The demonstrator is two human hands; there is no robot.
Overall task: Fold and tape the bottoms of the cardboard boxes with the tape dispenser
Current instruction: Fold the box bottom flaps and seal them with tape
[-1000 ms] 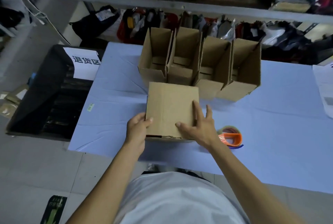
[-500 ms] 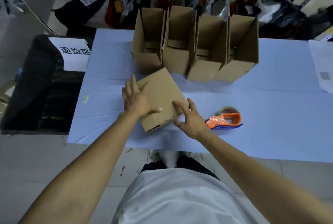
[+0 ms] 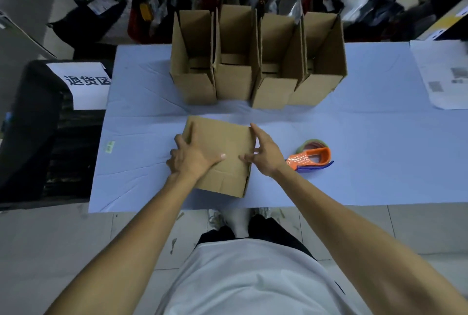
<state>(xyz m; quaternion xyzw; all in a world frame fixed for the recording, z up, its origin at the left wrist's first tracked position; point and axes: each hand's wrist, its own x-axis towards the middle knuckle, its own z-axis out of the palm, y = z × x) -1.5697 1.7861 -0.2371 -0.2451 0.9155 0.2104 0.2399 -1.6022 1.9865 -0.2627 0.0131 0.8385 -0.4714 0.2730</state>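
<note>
A brown cardboard box (image 3: 222,147) lies on the blue table (image 3: 367,142) in front of me, its closed bottom face up. My left hand (image 3: 192,157) holds its left side, with the fingers wrapped over the left edge and the thumb flat on top. My right hand (image 3: 266,155) presses against the right edge with straight, spread fingers. The orange tape dispenser (image 3: 312,157) with its roll of tape lies on the table just right of my right hand, untouched.
Several open cardboard boxes (image 3: 255,61) stand in a row at the back of the table. A black bin with a white paper sign (image 3: 83,84) stands to the left. Printed sheets (image 3: 443,74) lie at the far right. Shelves of bagged goods run behind.
The box has been turned from a tilted angle to nearly square with the table edge. My left hand slid to its left edge, my right hand to its right edge.
</note>
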